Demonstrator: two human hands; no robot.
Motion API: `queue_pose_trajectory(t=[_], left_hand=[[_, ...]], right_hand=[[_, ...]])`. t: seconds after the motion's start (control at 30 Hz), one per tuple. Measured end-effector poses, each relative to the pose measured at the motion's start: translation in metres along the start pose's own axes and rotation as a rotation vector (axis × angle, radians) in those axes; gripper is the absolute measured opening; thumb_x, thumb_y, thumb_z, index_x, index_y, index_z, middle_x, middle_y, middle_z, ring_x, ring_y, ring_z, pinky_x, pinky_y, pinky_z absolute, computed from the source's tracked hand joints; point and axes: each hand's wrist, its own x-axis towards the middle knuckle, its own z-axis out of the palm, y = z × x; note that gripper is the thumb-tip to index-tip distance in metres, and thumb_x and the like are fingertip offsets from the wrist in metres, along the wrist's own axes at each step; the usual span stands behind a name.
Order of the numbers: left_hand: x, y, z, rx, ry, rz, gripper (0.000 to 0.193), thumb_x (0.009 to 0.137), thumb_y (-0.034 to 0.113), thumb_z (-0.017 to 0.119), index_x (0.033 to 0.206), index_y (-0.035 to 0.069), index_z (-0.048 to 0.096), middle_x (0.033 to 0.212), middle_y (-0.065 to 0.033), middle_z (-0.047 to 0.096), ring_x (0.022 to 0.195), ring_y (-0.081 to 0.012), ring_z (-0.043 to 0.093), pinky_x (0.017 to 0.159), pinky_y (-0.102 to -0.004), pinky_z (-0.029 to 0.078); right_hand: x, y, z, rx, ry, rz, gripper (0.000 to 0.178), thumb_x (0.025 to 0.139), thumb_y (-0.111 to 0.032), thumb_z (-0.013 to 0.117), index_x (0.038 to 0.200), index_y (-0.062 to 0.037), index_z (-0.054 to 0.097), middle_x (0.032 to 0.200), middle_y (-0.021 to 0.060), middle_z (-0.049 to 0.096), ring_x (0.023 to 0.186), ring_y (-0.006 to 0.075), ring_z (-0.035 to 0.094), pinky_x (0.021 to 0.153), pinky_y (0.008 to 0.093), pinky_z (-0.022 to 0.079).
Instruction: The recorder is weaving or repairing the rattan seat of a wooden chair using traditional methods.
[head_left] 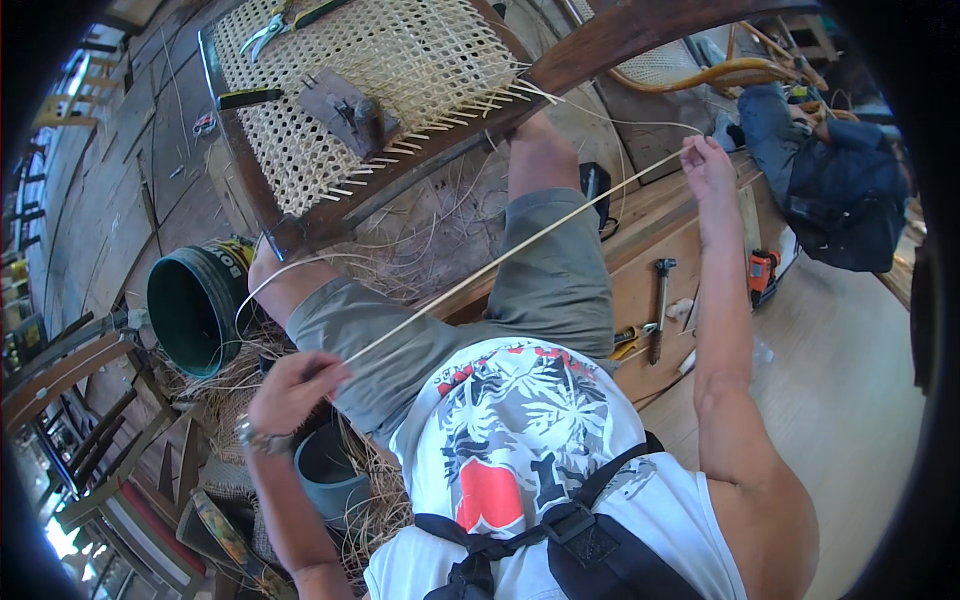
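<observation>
A long, thin cane strand stretches taut and slanted across my lap. Its lower left end is pinched in my left hand, which wears a wristwatch. Raised at the upper right, my right hand grips the strand's other end, and a loose length curves from there toward the chair. Ahead of me, the woven cane panel sits in a dark wooden chair frame, with cut strand ends sticking out along its near edge. On the weave lie a wooden block, hand pruners and a yellow-and-black handled tool.
A green bucket stands at the left, with a grey pot nearer me among cane scraps. At the right are a hammer-like tool and an orange-and-black tool. Another person in dark clothes sits at the far right.
</observation>
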Motion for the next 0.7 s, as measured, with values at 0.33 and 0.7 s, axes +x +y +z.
queue_pose_trajectory(t=[0.33, 0.7], left_hand=[[-0.036, -0.077, -0.092, 0.186, 0.417, -0.215, 0.02, 0.089, 0.019, 0.073, 0.094, 0.0, 0.07, 0.073, 0.0038, 0.062, 0.064, -0.0044, 0.05, 0.059, -0.0224, 0.04], [-0.014, 0.03, 0.008, 0.286, 0.812, 0.299, 0.021, 0.085, 0.008, 0.074, 0.103, 0.002, 0.067, 0.089, -0.0043, 0.067, 0.073, -0.0119, 0.063, 0.064, -0.026, 0.05]], right_hand=[[0.1, -0.027, -0.128, -0.069, 0.129, 0.16, 0.008, 0.091, 0.002, 0.06, 0.099, 0.0012, 0.057, 0.093, 0.0148, 0.063, 0.074, 0.0218, 0.062, 0.068, 0.0306, 0.057], [-0.119, 0.025, 0.092, -0.934, -0.392, 0.183, 0.021, 0.092, -0.011, 0.061, 0.112, -0.0068, 0.067, 0.09, 0.0022, 0.065, 0.074, 0.0101, 0.063, 0.066, 0.0243, 0.051]])
